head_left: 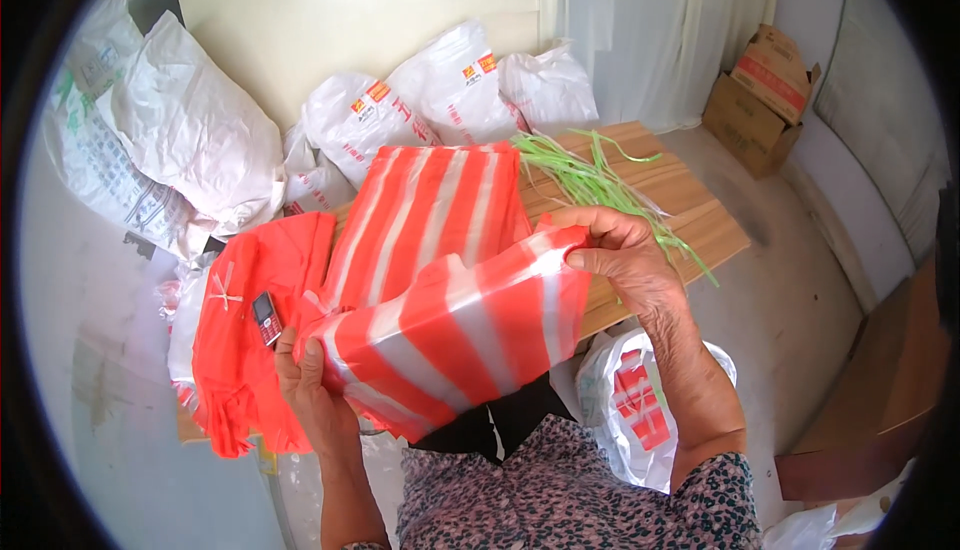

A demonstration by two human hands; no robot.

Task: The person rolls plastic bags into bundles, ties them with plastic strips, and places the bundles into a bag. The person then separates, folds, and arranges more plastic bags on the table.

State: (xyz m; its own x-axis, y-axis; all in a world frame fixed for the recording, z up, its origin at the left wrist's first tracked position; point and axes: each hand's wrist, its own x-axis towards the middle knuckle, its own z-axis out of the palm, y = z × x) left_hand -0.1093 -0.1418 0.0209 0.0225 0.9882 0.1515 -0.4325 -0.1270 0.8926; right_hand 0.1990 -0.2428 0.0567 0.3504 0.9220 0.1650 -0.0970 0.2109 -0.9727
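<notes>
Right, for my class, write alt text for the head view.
A person's left hand and right hand hold a piece of thin red-and-white striped plastic at a brown wooden table. On it lie a matching flat stack and green plastic strips.

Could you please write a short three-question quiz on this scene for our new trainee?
1. Multiple choice: what lies on the red pile at the left?
A) a pair of scissors
B) a mobile phone
C) a roll of tape
2. True or false: only the right hand holds the striped plastic sheet in front of the person.
3. Fill in the missing word: the loose, thin strips at the far end of the wooden table are mostly ____ in colour.

Key: 1. B. 2. False; the fingers of the left hand grip its other end. 3. Green.
</notes>
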